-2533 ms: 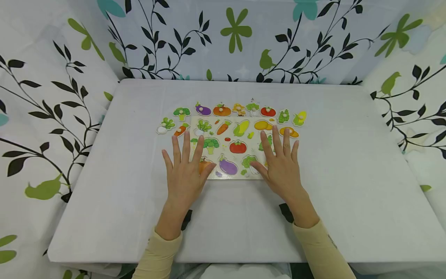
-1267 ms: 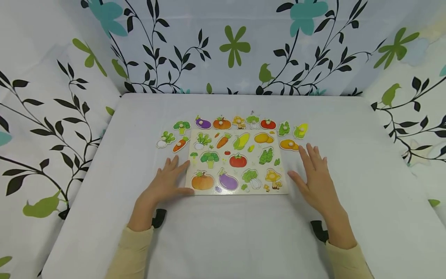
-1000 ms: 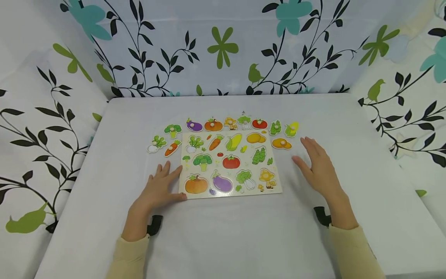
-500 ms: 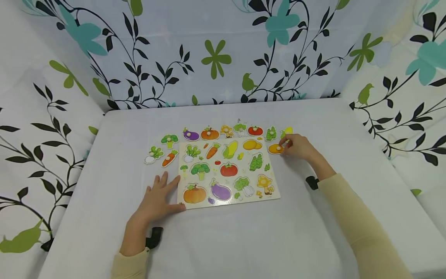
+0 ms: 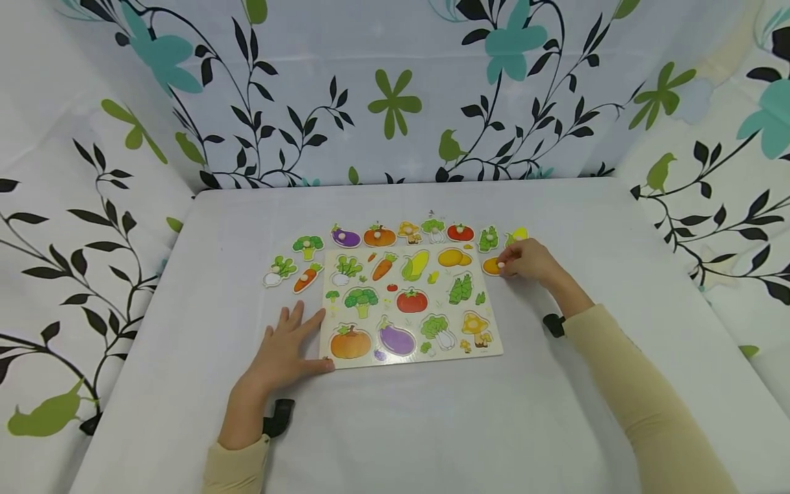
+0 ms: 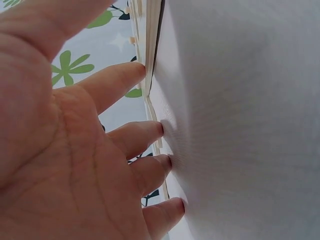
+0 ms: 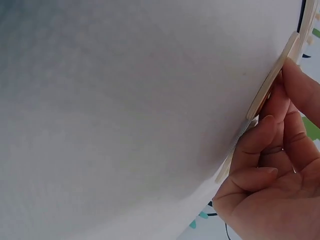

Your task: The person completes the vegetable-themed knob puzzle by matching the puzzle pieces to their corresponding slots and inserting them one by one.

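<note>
A cream wooden puzzle board point(image 5: 453, 343) printed with vegetables lies flat on the white table. My left hand point(image 5: 278, 350), fingers spread, touches the board's left edge with its thumb and index finger; in the left wrist view the fingers point(image 6: 115, 82) look straight, with other fingertips on the cloth. At the board's upper right, my right hand point(image 5: 533, 266) pinches a yellow-orange potato puzzle piece point(image 5: 490, 266) between thumb and finger, the hand covering its right part. In the right wrist view the piece point(image 7: 274, 75) appears edge-on; whether it is off the table I cannot tell.
Loose knobbed pieces line the board's top and left: carrot point(image 5: 306, 278), radish point(image 5: 280, 269), broccoli point(image 5: 307, 245), eggplant point(image 5: 345, 237), pumpkin point(image 5: 379, 236), tomato point(image 5: 460, 232) and others. A corn piece point(image 5: 520, 234) lies partly behind the right hand. Patterned curtains point(image 5: 395, 103) surround the table.
Both hands had been over the board, then drew apart to its sides. The right hand has since reached to the potato piece and pinches it; the left has stayed at the left edge.
</note>
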Available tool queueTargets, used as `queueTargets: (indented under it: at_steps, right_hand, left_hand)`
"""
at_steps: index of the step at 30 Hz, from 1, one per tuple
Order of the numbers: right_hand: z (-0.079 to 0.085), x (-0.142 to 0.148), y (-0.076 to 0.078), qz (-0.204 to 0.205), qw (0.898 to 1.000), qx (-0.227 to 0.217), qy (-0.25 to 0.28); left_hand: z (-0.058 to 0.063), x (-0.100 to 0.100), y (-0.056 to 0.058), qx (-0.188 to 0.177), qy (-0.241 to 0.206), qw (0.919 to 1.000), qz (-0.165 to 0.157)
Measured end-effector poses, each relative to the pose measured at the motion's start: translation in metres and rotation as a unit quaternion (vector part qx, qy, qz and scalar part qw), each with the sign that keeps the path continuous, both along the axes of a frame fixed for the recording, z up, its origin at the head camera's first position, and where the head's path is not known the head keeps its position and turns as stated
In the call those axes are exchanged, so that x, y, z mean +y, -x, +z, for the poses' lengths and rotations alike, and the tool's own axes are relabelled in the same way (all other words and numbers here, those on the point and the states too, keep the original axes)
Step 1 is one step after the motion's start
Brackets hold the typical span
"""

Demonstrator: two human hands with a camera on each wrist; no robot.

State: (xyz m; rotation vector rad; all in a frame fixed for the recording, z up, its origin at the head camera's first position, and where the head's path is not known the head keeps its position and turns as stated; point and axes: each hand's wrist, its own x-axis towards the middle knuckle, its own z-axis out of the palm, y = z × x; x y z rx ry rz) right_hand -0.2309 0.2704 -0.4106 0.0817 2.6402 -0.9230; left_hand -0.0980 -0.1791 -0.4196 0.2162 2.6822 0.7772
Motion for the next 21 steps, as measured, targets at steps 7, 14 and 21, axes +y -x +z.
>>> queueTargets:
  at_steps: [7, 14, 21]
  right_hand:
    - [0.001, 0.001, -0.003, -0.016, 1.000, -0.002, -0.002]
    - [0.012, -0.006, 0.001, -0.006, 0.999, 0.029, 0.014]
    - [0.019, -0.037, 0.016, 0.005, 0.999, 0.029, 0.025]
  left_hand:
    - [-0.002, 0.000, 0.000, -0.003, -0.002, 1.0000, 0.000]
    - [-0.003, 0.000, 0.000, -0.004, 0.005, 1.0000, -0.002]
    - [0.000, 0.000, 0.000, -0.002, 0.007, 1.0000, 0.000]
